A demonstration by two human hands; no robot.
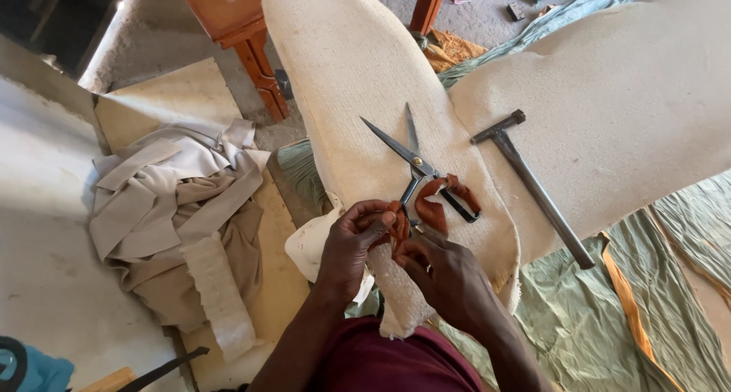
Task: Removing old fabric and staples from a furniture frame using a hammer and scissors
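Note:
Large scissors [411, 160] lie open on a cream padded panel [358, 80], blades pointing up and left. Their handles are wrapped in rust-brown cloth strips [434, 209]. My left hand [352, 243] pinches the end of the brown strip at the near handle, fingers curled. My right hand [445, 274] meets it from the right, fingertips closed on the same strip and handle. A strip of white textured fabric [396, 293] hangs below my hands, over my dark red trousers [381, 361].
A metal hammer [533, 182] lies on a second cream panel [624, 110] to the right. Crumpled beige cloth [179, 209] is heaped on the left. Green sheeting [594, 308] covers the ground at right. Wooden furniture legs [259, 64] stand at the top.

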